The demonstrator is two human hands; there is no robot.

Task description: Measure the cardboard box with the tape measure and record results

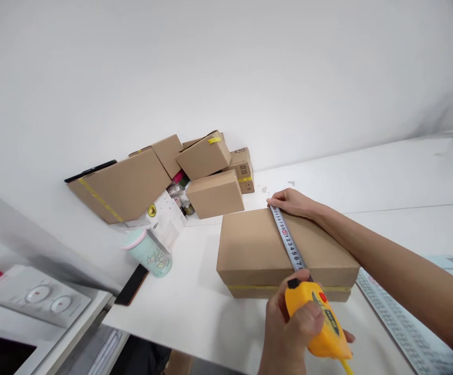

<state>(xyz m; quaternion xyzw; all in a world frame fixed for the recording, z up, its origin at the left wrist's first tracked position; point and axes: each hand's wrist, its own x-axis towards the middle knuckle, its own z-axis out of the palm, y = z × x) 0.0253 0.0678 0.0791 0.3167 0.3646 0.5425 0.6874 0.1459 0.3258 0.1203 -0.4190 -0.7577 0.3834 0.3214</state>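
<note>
A closed brown cardboard box with yellow tape along its seam lies on the white table. A steel measuring tape blade runs across its top from the far edge to the near edge. My right hand is closed, pinching the blade's end against the far edge of the box. Closed round the yellow tape measure case, my left hand holds it at the box's near edge, thumb on top.
Several cardboard boxes are piled against the wall at the back, with a larger one leaning at their left. A mint green cup and a black phone sit near the table's left edge. A keyboard lies at right.
</note>
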